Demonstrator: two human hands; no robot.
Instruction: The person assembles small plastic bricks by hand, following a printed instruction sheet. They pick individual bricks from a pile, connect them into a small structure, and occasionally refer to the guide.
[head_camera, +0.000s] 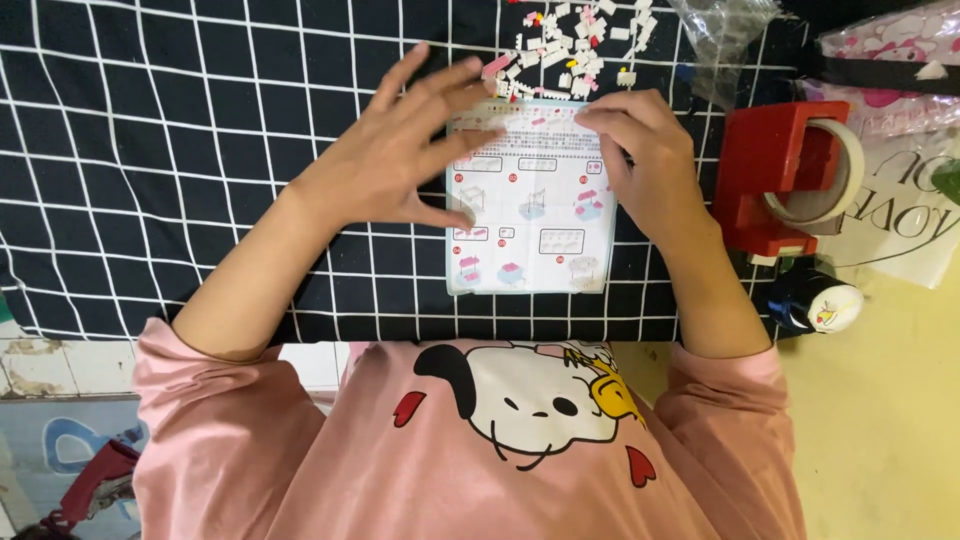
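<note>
A white instruction sheet (535, 235) with small pink and grey build pictures lies on the black cloth with a white grid (150, 150). My left hand (395, 155) rests flat on the sheet's left edge, fingers spread. On the sheet's upper right corner sits my right hand (645, 160), fingers curled down and pressing the paper. Just beyond the sheet is a heap of small white and pink building bricks (570, 45).
A red tape dispenser with a roll of tape (790, 175) stands right of the sheet. A dark round jar with a white lid (815, 300) lies below it. A clear plastic bag (725, 30) and pink printed packaging (890, 40) are at the top right.
</note>
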